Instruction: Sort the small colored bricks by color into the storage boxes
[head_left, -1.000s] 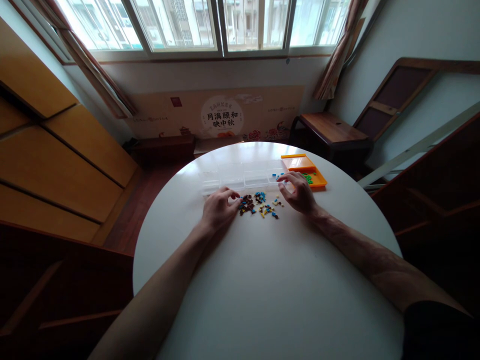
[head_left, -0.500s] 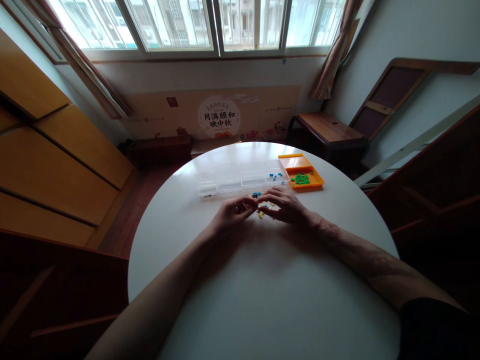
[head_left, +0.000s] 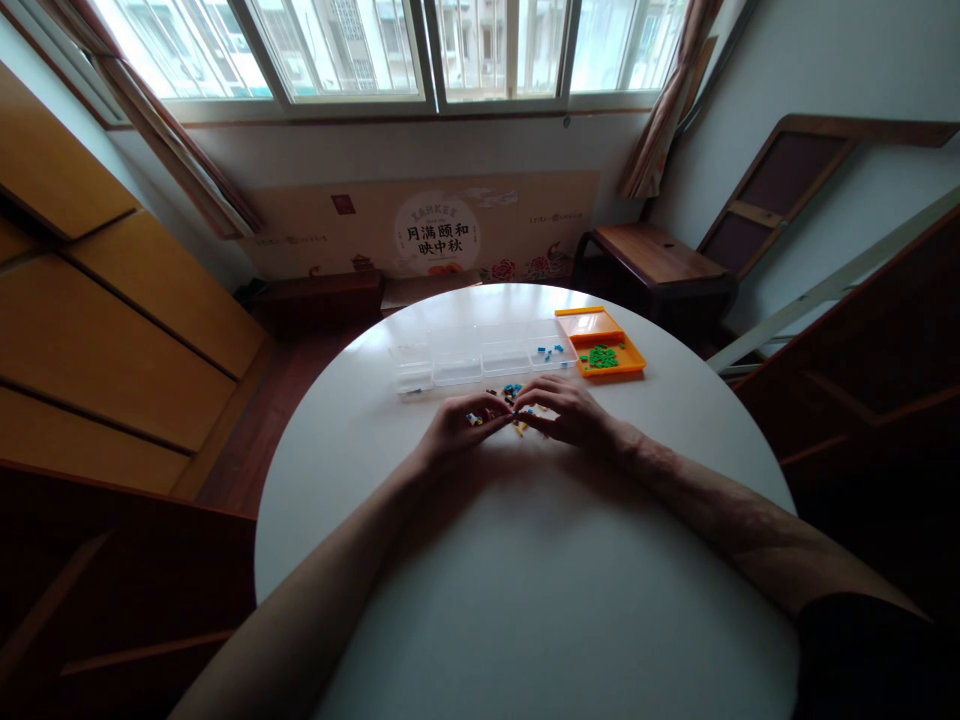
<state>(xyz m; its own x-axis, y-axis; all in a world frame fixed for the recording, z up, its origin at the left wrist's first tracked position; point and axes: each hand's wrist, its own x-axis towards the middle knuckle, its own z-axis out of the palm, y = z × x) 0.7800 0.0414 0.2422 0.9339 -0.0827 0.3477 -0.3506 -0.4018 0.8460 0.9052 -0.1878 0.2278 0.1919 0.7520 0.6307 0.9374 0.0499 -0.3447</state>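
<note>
Sm. bricks under L fingers, R fingers, some beyond

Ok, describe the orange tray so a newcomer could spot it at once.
Find the round white table; toward its far edge lies a long clear box. Just right of that sits the orange tray. Its colour and its heap of green pieces set it apart from the clear box.

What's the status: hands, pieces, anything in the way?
Left hand and right hand: fingertips close together at mixed pile, grip unclear. Green pieces in orange tray, blue pieces in clear case. Hands partly hide pile.
</note>
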